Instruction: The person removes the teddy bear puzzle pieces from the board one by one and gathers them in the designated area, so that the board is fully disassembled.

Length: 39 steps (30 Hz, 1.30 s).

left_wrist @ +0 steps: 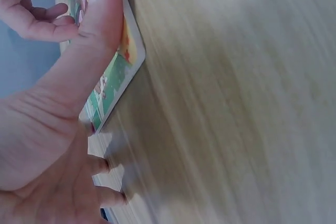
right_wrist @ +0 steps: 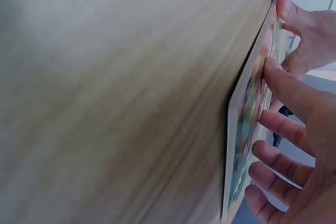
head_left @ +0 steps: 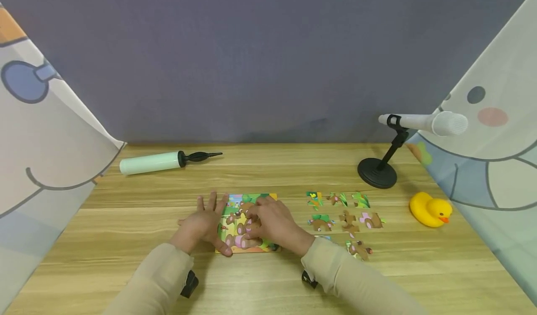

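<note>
A bear jigsaw puzzle board (head_left: 228, 231) lies flat on the wooden table, its picture partly covered by the hands. My left hand (head_left: 202, 224) has its fingers spread along the board's left side, the thumb resting on the front left corner. Over the right half of the board, my right hand (head_left: 274, 222) bends its fingers down. In the right wrist view, its thumb and index finger pinch a puzzle piece (right_wrist: 261, 97) at the board's surface; the piece's picture is mostly hidden.
Several loose puzzle pieces, among them a brown one (head_left: 348, 218), lie right of the board. Beyond them are a yellow rubber duck (head_left: 430, 210) and a white microphone (head_left: 428, 122) on a black stand (head_left: 377, 172). A pale green hand pump (head_left: 153, 163) lies at the back left.
</note>
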### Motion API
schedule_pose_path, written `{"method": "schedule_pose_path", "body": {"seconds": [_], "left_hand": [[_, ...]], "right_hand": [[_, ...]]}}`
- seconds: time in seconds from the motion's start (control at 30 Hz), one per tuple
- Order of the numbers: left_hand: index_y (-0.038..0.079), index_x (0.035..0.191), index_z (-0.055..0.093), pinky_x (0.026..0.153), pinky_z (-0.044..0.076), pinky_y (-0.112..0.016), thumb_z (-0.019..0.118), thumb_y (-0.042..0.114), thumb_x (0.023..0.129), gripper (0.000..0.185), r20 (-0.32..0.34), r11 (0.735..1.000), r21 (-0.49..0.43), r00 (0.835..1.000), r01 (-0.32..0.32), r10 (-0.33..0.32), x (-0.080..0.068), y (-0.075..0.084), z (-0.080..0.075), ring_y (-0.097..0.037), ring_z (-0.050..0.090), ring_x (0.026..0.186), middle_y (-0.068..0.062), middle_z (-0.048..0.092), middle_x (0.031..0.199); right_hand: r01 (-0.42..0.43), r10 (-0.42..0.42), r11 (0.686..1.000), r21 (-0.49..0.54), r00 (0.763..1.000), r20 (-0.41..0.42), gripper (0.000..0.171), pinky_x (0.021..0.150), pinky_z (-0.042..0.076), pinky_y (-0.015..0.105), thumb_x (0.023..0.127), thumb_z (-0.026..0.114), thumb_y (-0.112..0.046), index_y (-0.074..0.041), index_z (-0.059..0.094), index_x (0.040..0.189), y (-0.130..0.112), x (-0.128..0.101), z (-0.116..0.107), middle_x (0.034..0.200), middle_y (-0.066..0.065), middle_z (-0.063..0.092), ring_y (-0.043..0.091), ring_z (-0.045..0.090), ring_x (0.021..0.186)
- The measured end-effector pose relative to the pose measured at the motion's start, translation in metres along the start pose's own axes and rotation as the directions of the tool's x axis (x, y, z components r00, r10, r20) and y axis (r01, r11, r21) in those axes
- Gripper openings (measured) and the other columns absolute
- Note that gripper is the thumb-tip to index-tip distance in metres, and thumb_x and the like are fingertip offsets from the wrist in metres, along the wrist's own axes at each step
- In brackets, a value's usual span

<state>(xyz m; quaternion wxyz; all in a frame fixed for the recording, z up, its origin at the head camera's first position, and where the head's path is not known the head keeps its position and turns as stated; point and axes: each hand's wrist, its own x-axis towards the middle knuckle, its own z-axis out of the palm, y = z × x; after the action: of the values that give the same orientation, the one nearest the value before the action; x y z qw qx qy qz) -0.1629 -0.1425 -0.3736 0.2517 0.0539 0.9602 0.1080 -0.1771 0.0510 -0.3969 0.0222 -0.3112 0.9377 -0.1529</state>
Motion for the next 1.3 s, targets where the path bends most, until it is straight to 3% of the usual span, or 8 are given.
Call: {"method": "schedule_pose_path", "body": {"seconds": [0.27,0.5,0.73,0.87,1.1,1.3], "left_hand": [[0.013,0.146,0.0,0.069,0.022,-0.081,0.079,0.059,0.038,0.141,-0.01,1.0,0.023,1.0,0.005,-0.005,0.002,0.001,0.001,-0.05,-0.008,0.13,-0.023,-0.011,0.148],[0.012,0.146,0.0,0.069,0.02,-0.081,0.079,0.057,0.039,0.141,-0.015,1.0,0.027,1.0,0.005,-0.005,0.0,0.002,0.001,-0.05,-0.009,0.13,-0.022,-0.011,0.148],[0.014,0.146,-0.002,0.069,0.018,-0.082,0.079,0.056,0.038,0.141,-0.009,0.999,0.026,1.0,0.02,-0.02,0.002,0.002,0.001,-0.048,-0.01,0.13,-0.021,-0.013,0.148],[0.014,0.146,-0.002,0.068,0.019,-0.082,0.079,0.056,0.038,0.142,-0.016,0.999,0.029,1.0,0.014,-0.014,0.003,0.001,0.002,-0.049,-0.01,0.13,-0.022,-0.012,0.148],[0.014,0.147,-0.001,0.069,0.019,-0.082,0.079,0.057,0.038,0.141,-0.013,0.999,0.034,1.0,0.014,-0.014,0.002,0.001,0.002,-0.049,-0.01,0.13,-0.021,-0.013,0.148],[0.012,0.147,0.001,0.068,0.02,-0.082,0.079,0.057,0.038,0.141,-0.027,1.0,0.029,1.0,0.005,-0.004,0.001,0.003,0.002,-0.05,-0.008,0.13,-0.023,-0.01,0.148]], "right_hand": [[0.0,-0.006,0.992,0.124,0.999,0.05,0.031,0.061,0.04,0.019,0.068,0.077,-0.04,-0.023,0.069,0.092,0.01,-0.001,-0.004,0.088,-0.009,0.051,0.005,0.045,0.072],[0.015,-0.026,0.991,0.135,0.997,0.078,0.036,0.063,0.042,0.021,0.068,0.077,-0.039,-0.024,0.067,0.099,0.024,-0.011,-0.015,0.09,-0.007,0.052,0.008,0.045,0.077],[0.081,-0.084,0.982,0.171,0.996,0.012,0.036,0.069,0.046,0.027,0.071,0.074,-0.042,-0.024,0.065,0.101,0.04,-0.031,-0.029,0.099,-0.005,0.055,0.013,0.054,0.081],[0.06,-0.063,0.981,0.183,0.998,0.013,0.037,0.077,0.047,0.032,0.073,0.073,-0.041,-0.025,0.064,0.105,0.051,-0.043,-0.038,0.103,-0.007,0.055,0.015,0.055,0.091],[0.028,-0.033,0.971,0.239,0.999,0.019,0.038,0.067,0.048,0.027,0.074,0.073,-0.039,-0.027,0.062,0.109,0.07,-0.069,-0.057,0.104,-0.007,0.054,0.013,0.056,0.081],[0.012,-0.009,0.974,0.225,1.0,-0.014,0.037,0.071,0.049,0.033,0.076,0.07,-0.04,-0.03,0.061,0.11,0.09,-0.097,-0.071,0.104,-0.01,0.053,0.014,0.055,0.085]]}}
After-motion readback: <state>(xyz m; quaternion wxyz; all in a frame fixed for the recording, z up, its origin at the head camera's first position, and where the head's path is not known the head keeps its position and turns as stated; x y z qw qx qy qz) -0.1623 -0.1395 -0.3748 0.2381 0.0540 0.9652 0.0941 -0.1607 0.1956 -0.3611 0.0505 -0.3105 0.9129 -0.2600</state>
